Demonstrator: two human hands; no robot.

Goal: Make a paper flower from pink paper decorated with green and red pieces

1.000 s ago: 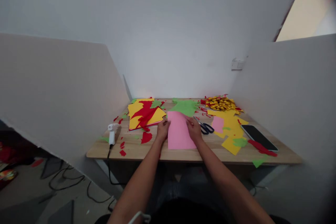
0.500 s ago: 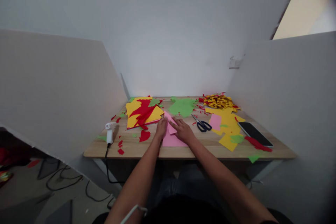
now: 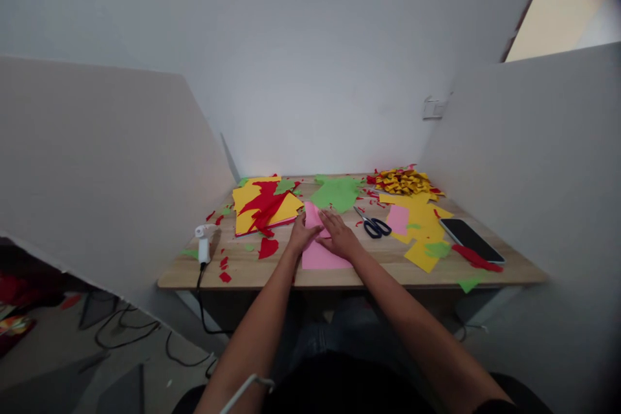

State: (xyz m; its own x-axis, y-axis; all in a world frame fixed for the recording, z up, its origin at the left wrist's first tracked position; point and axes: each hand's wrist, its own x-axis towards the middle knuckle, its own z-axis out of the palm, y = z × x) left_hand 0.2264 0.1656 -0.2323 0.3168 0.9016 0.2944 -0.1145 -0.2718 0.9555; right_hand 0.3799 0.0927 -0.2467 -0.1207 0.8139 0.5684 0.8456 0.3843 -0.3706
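A sheet of pink paper [image 3: 324, 259] lies near the front middle of the table, with a folded part on it partly hidden under my hands. My left hand [image 3: 301, 234] rests at the paper's left side, its thumb spread toward the right. Flat across the upper right of the paper lies my right hand [image 3: 340, 239], fingers stretched out and thumb pointing left. The two thumbs are close together over the sheet. Just right of my right hand, scissors [image 3: 373, 226] with dark handles lie on the table.
Yellow and red paper [image 3: 245, 220] is stacked on the left, with green paper [image 3: 337, 193] behind. Yellow scraps [image 3: 422, 223], a phone [image 3: 471, 240] and a heap of yellow paper pieces [image 3: 405, 182] lie right. A white corded device [image 3: 203, 247] stands left. Partitions flank the table.
The folded part of the pink paper shows less beneath my right hand. My left thumb has spread away from its fingers, and my right hand has flattened onto the sheet. The view has shifted slightly.
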